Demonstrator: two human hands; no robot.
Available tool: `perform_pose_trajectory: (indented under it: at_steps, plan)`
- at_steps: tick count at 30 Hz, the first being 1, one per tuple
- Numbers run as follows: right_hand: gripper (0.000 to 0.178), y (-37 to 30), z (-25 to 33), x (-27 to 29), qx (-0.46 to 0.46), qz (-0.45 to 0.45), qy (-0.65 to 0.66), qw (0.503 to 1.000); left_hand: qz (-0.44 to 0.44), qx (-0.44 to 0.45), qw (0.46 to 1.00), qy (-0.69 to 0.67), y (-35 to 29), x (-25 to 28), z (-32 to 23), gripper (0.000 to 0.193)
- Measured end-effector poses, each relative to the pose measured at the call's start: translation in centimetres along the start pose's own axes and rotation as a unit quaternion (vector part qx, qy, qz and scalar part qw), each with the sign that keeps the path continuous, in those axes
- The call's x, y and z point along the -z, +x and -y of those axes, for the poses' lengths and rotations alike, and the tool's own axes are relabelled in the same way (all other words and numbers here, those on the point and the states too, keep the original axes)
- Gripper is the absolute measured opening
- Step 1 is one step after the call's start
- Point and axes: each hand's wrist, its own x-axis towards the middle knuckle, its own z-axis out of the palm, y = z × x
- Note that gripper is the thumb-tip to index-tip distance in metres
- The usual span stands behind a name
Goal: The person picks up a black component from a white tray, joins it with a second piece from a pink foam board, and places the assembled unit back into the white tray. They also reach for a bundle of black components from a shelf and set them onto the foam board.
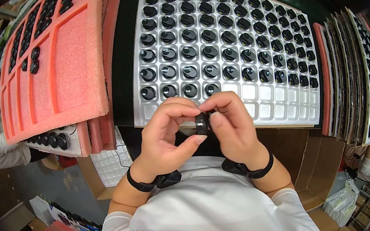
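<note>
In front of my chest I hold a small round black part [201, 125], its rim facing up. My left hand [166, 134] pinches it from the left between thumb and fingers. From the right, my right hand [238, 129] grips its other side, thumb and forefinger closed on it. Both hands are over the near edge of a white plastic tray [267, 109] with rows of square pockets. Similar black parts with glossy round faces [189, 52] fill most of these pockets. The pockets at the near right hold nothing; my fingers hide a few others.
At left, a pink foam sheet [76, 64] with cut-out slots carries several black parts [34, 61] on top of stacked layers. Loaded trays stand stacked [344, 74] at right. A cardboard box [316, 158] sits below the table edge. Other people [4, 138] are at both sides.
</note>
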Motion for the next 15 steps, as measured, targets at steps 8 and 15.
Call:
perform_pose_trajectory:
  at_steps: [8,15]
  plan:
    - [0.017,0.09,0.34,0.16,-0.006,0.020,0.030,0.999,0.017,-0.002,1.000,0.024,0.00,0.03,-0.33,0.039]
    - [0.016,-0.23,0.33,-0.37,-0.041,0.009,0.116,0.992,0.038,-0.018,0.999,0.012,0.02,0.28,-0.47,0.040]
